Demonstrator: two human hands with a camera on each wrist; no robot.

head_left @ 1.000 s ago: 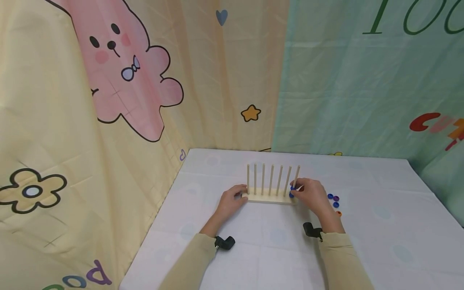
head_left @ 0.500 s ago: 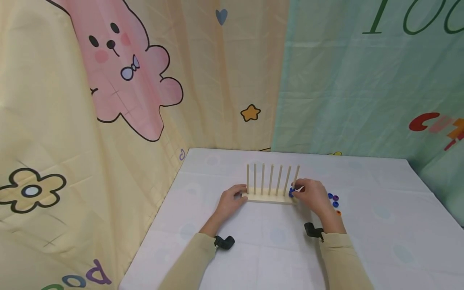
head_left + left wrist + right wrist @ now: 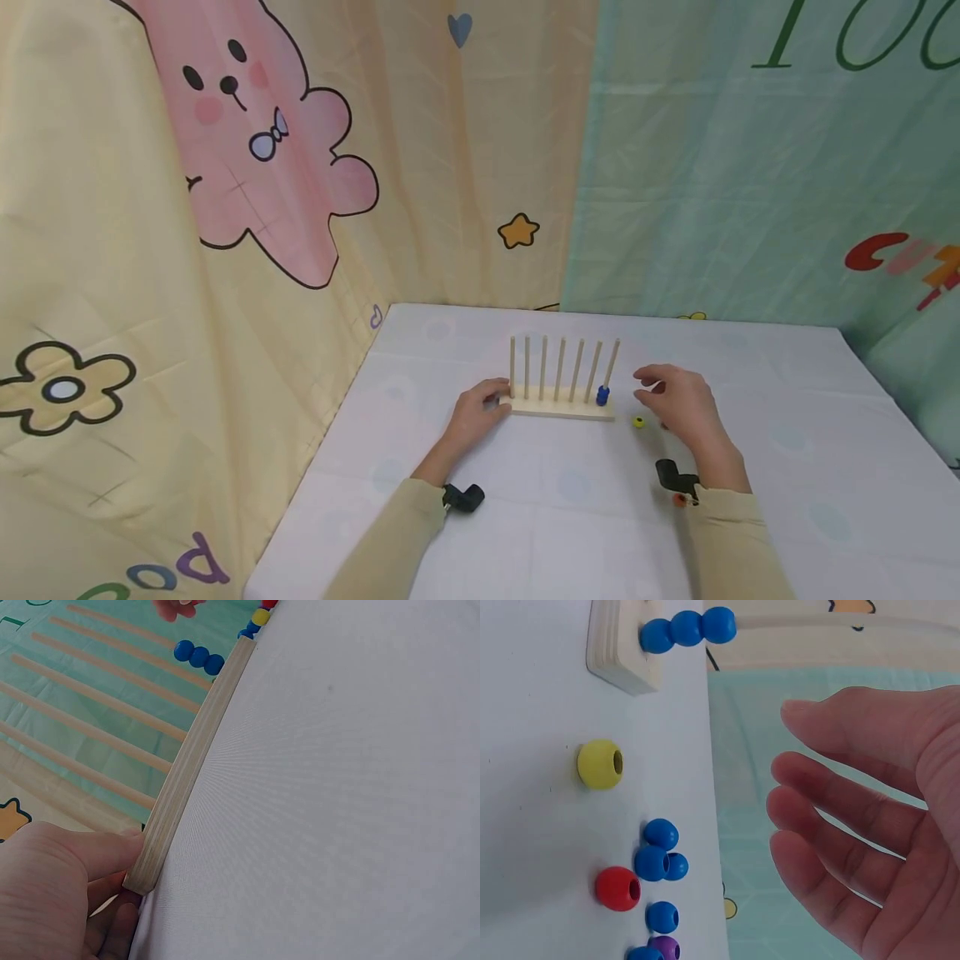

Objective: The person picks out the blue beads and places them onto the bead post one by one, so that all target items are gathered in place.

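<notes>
A wooden peg rack [image 3: 558, 407] with several upright dowels stands on the table. My left hand [image 3: 477, 414] grips its left end; in the left wrist view the thumb [image 3: 112, 851] lies on the base's edge and the fingers go behind it. Three blue beads [image 3: 688, 628] are stacked low on the rightmost dowel. Beside the rack, to its right, my right hand [image 3: 678, 410] hovers with relaxed, parted fingers and nothing between them. A yellow bead [image 3: 600, 764] lies near the rack's right end, and a red bead [image 3: 618, 889] lies farther off.
Several loose blue beads [image 3: 652, 862] and a purple bead [image 3: 666, 947] lie on the white tablecloth [image 3: 555, 508], mostly hidden behind the right hand in the head view. An orange-red bead [image 3: 679, 500] shows by the right wrist camera [image 3: 675, 477]. Printed curtains [image 3: 480, 167] rise behind the table.
My right hand has let go of the blue beads on the rightmost dowel and moved right, over the loose beads. A yellow bead now shows beside the rack. My left hand stays put.
</notes>
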